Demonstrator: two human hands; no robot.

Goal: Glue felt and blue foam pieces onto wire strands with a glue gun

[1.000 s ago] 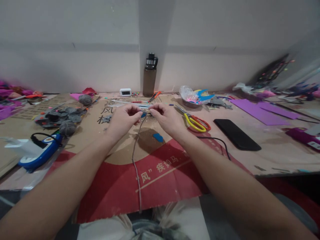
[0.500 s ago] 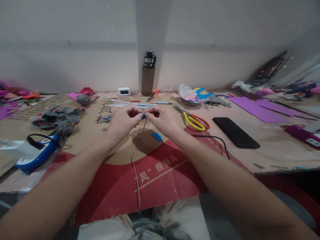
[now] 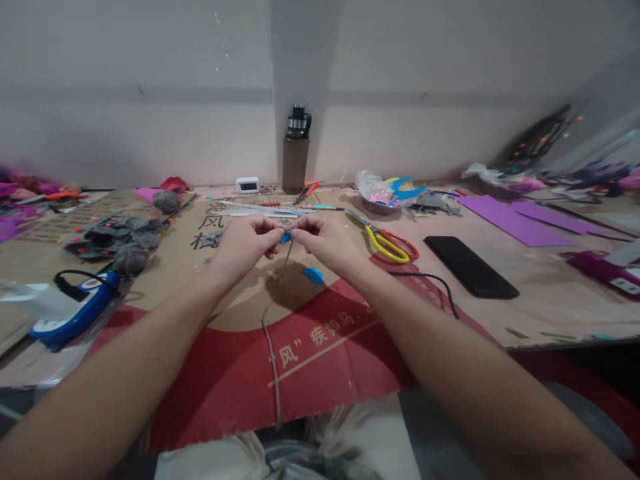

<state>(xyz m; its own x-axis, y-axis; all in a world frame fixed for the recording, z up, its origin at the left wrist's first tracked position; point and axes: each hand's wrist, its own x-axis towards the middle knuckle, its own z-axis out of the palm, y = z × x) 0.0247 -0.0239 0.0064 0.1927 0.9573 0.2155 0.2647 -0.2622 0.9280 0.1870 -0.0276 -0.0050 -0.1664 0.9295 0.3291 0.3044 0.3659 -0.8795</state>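
Drawn closer, left hand (image 3: 245, 243) and right hand (image 3: 325, 240) pinch blue scrap (image 3: 286, 237) with thin cord (image 3: 273, 373)

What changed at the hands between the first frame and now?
The left hand and right hand drew closer together; both now pinch the small blue piece, where a gap lay between them a second ago. The grey cord still hangs from it down onto the cardboard. The loose blue scrap, scissors and phone stayed put.
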